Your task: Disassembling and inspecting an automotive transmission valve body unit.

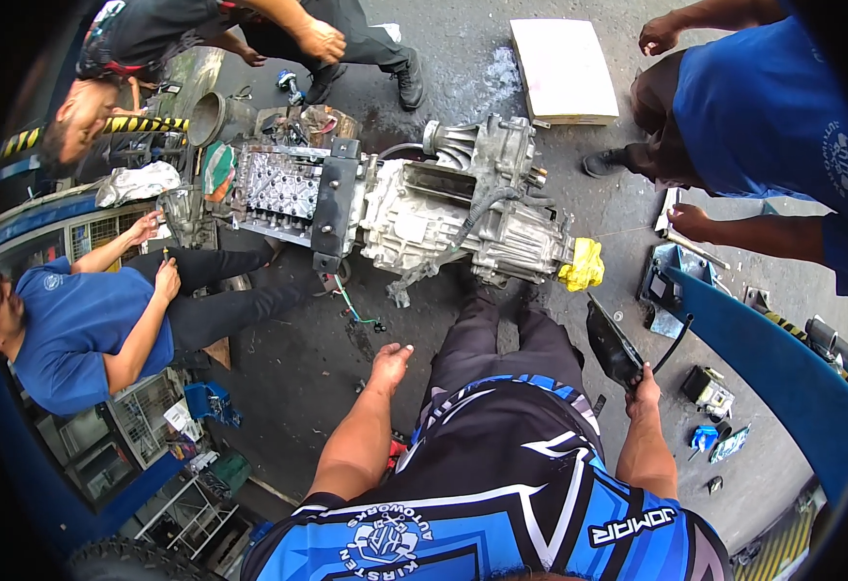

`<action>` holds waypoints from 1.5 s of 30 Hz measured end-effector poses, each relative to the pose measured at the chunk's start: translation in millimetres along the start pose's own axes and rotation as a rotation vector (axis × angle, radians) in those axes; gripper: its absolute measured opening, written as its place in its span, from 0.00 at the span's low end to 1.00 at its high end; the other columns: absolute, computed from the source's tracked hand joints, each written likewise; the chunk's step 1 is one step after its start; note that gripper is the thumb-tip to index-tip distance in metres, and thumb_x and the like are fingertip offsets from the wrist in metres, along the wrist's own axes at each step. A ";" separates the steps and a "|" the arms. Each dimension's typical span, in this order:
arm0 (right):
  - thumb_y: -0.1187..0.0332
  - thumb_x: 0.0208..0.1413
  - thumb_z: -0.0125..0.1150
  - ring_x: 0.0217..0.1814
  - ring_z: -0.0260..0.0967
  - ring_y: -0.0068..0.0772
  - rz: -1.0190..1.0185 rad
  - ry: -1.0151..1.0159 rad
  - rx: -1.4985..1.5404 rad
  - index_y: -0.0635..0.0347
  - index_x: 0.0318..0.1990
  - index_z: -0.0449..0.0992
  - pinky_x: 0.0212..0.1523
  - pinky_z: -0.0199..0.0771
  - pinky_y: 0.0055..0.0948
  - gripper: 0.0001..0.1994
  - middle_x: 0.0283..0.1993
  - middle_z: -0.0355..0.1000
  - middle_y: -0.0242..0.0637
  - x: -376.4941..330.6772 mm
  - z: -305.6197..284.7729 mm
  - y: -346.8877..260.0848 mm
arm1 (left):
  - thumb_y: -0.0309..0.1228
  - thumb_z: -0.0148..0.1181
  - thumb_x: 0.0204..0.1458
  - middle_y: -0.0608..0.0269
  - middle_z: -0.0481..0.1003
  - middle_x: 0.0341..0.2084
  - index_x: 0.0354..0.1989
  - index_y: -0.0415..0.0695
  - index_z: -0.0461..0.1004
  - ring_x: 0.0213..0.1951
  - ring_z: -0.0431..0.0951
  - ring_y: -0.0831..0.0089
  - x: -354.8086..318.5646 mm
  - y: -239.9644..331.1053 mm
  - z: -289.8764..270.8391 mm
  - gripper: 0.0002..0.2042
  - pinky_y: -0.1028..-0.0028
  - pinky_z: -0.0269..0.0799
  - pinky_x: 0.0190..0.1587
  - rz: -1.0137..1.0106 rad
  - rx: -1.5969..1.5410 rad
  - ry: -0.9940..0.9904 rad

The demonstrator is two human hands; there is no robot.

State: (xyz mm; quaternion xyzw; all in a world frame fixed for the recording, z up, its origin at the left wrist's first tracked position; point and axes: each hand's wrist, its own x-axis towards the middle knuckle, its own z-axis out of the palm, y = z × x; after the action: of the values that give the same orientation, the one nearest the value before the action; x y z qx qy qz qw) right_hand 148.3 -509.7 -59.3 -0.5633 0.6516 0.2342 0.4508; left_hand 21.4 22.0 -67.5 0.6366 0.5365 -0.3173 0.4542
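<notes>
My right hand grips the lower end of a black, shallow pan-shaped part, held tilted beside my right leg. A curved black hose shows next to that hand; whether it joins the part I cannot tell. My left hand hangs by my left side with fingers curled in, and nothing shows in it. Ahead of me lies a grey metal gearbox, joined at a black block to an engine. A yellow plastic wrap covers the gearbox's right end.
Three co-workers stand around: one at left, one at far left, one at right. A white box lies beyond the gearbox. A blue beam crosses the right. Loose parts, including a metal unit, lie on the floor.
</notes>
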 end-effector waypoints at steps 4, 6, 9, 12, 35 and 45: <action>0.45 0.52 0.53 0.16 0.53 0.23 0.007 -0.002 0.034 0.45 0.17 0.61 0.17 0.49 0.25 0.20 0.15 0.58 0.22 -5.2 1.5 10.0 | 0.38 0.59 0.47 0.44 0.66 0.51 0.54 0.31 0.62 0.54 0.67 0.60 9.3 12.2 -12.2 0.29 0.71 0.61 0.55 -0.043 0.147 -0.024; 0.45 0.52 0.53 0.16 0.54 0.23 0.021 -0.028 0.044 0.45 0.17 0.61 0.17 0.50 0.25 0.20 0.15 0.58 0.22 -9.8 4.8 12.9 | 0.38 0.59 0.47 0.44 0.66 0.51 0.54 0.31 0.62 0.54 0.67 0.60 10.7 13.1 -17.0 0.29 0.71 0.61 0.55 -0.054 0.104 -0.019; 0.45 0.52 0.52 0.17 0.54 0.24 0.023 0.002 0.079 0.45 0.17 0.61 0.18 0.52 0.25 0.20 0.15 0.58 0.22 -20.2 16.8 17.1 | 0.38 0.59 0.47 0.44 0.66 0.51 0.54 0.31 0.62 0.54 0.66 0.60 14.7 14.5 -23.2 0.29 0.71 0.60 0.55 -0.065 0.083 -0.019; 0.45 0.53 0.51 0.15 0.52 0.21 0.042 0.015 0.077 0.44 0.15 0.61 0.17 0.48 0.23 0.21 0.14 0.59 0.21 -28.9 23.1 17.2 | 0.38 0.59 0.48 0.44 0.66 0.51 0.54 0.31 0.62 0.54 0.66 0.60 17.4 19.8 -24.9 0.29 0.71 0.60 0.55 -0.037 0.121 -0.026; 0.46 0.53 0.50 0.17 0.52 0.21 -0.047 -0.160 0.014 0.45 0.16 0.61 0.22 0.47 0.27 0.20 0.15 0.58 0.21 -15.9 26.5 7.9 | 0.40 0.59 0.47 0.45 0.66 0.52 0.53 0.34 0.63 0.55 0.65 0.58 -49.7 82.6 -23.6 0.28 0.68 0.60 0.56 -0.001 -0.041 0.107; 0.45 0.53 0.51 0.19 0.54 0.22 -0.079 -0.185 -0.006 0.45 0.18 0.62 0.25 0.51 0.30 0.20 0.16 0.57 0.21 -20.7 29.8 -6.2 | 0.40 0.59 0.47 0.45 0.66 0.52 0.54 0.34 0.63 0.55 0.65 0.57 -44.2 79.6 -23.0 0.29 0.68 0.60 0.56 0.041 -0.141 0.126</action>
State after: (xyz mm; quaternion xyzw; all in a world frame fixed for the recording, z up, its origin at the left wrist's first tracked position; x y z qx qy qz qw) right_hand 163.0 -476.2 -54.8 -0.5657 0.5838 0.2693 0.5163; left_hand 87.0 24.8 -0.3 0.6326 0.5716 -0.2289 0.4697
